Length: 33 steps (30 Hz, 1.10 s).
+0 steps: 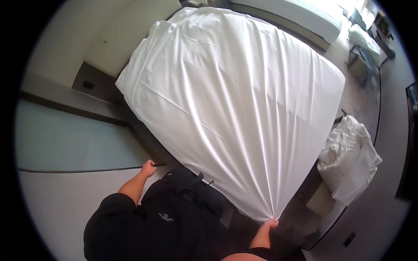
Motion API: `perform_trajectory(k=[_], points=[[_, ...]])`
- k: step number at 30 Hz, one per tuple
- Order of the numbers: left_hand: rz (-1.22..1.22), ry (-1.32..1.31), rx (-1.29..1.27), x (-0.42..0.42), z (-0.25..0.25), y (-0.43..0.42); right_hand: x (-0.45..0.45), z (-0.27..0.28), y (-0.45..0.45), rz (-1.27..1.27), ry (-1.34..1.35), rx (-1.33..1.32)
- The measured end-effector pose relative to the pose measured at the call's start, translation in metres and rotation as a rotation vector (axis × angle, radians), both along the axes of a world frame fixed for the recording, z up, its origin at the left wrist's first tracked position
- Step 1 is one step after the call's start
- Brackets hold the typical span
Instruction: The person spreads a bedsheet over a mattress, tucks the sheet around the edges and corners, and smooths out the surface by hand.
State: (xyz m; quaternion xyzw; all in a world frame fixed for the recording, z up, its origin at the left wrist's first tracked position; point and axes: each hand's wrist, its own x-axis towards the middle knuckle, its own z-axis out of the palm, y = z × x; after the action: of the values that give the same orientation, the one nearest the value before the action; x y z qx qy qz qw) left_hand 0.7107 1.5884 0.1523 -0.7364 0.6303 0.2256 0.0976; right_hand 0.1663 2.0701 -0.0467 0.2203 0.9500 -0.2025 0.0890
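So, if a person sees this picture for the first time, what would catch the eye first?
The large white sheet filling the middle would probably come first, gathered into the right hand near the bottom. After it, perhaps the crumpled white fabric heaped at the right.

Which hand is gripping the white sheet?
The right hand: the sheet gathers into folds at its grip; the left hand is away from it.

1. Two bare hands: left hand (149, 168), lower left; right hand (271, 223), bottom, right of centre.
2. One wide white cloth sheet (235, 95), centre of the frame.
3. Two crumpled white fabric heaps: larger heap (349, 152), right; smaller heap (365, 41), upper right.
4. One dark flat screen (409, 148), far right edge.
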Motion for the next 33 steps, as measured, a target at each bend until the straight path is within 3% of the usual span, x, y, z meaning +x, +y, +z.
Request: perform_trajectory(k=[1, 4, 5, 7, 9, 10, 12, 13, 14, 16, 19, 21, 23, 24, 25, 26, 28, 29, 33], points=[[0.020, -0.003, 0.029, 0.022, -0.002, 0.009, -0.011, 0.007, -0.002, 0.007, -0.200, 0.118], [0.096, 0.016, 0.119, 0.060, -0.015, 0.026, -0.048, -0.006, -0.025, -0.366, -0.466, -0.053], [0.138, 0.022, 0.172, 0.069, -0.014, 0.034, -0.043, 0.011, -0.053, -0.320, -0.163, 0.234], [0.293, 0.126, 0.253, 0.081, -0.022, 0.051, -0.033, 0.021, -0.084, 0.403, 0.444, 0.115], [0.346, 0.156, 0.221, 0.109, -0.051, 0.068, 0.014, 0.031, -0.160, 0.637, 0.461, -0.056], [0.376, 0.171, 0.224, 0.111, -0.048, 0.068, 0.053, 0.003, -0.189, 0.773, 0.412, -0.240], [0.391, 0.199, 0.276, 0.153, -0.098, 0.069, 0.146, 0.076, -0.277, 1.414, 0.223, -0.463], [0.381, 0.187, 0.257, 0.151, -0.092, 0.062, 0.187, 0.097, -0.321, 1.526, 0.045, -0.628], [0.300, 0.095, 0.287, 0.144, -0.076, 0.047, 0.222, 0.118, -0.360, 1.699, -0.254, -0.629], [0.355, 0.035, 0.314, 0.165, -0.092, 0.027, 0.265, 0.106, -0.420, 1.585, -0.648, -0.777], [0.343, -0.112, 0.435, 0.185, -0.059, -0.040, 0.287, 0.072, -0.485, 1.159, -0.579, -0.704], [0.315, -0.069, 0.578, 0.231, -0.111, -0.067, 0.280, 0.045, -0.509, 0.958, -0.670, -0.632], [-0.126, -0.291, -0.265, 0.226, -0.064, -0.112, 0.275, 0.051, -0.530, 0.835, -0.831, -0.430], [-0.185, -0.143, -0.275, 0.251, -0.103, -0.118, 0.277, 0.064, -0.542, 0.736, -0.859, -0.241], [0.311, 0.376, 0.372, 0.270, -0.138, -0.111, 0.274, 0.071, -0.554, 0.639, -0.899, -0.207], [0.378, 0.380, 0.450, 0.276, -0.141, -0.103, 0.274, 0.077, -0.543, 0.521, -0.942, -0.172], [0.487, 0.366, 0.509, 0.296, -0.146, -0.135, 0.291, 0.107, -0.589, 0.501, -1.002, 0.013], [0.362, 0.406, 0.428, 0.306, -0.138, -0.151, 0.302, 0.113, -0.619, 0.640, -0.975, 0.084], [0.324, 0.168, 0.408, 0.355, -0.135, -0.183, 0.353, 0.151, -0.744, 0.967, -0.808, -0.293]])
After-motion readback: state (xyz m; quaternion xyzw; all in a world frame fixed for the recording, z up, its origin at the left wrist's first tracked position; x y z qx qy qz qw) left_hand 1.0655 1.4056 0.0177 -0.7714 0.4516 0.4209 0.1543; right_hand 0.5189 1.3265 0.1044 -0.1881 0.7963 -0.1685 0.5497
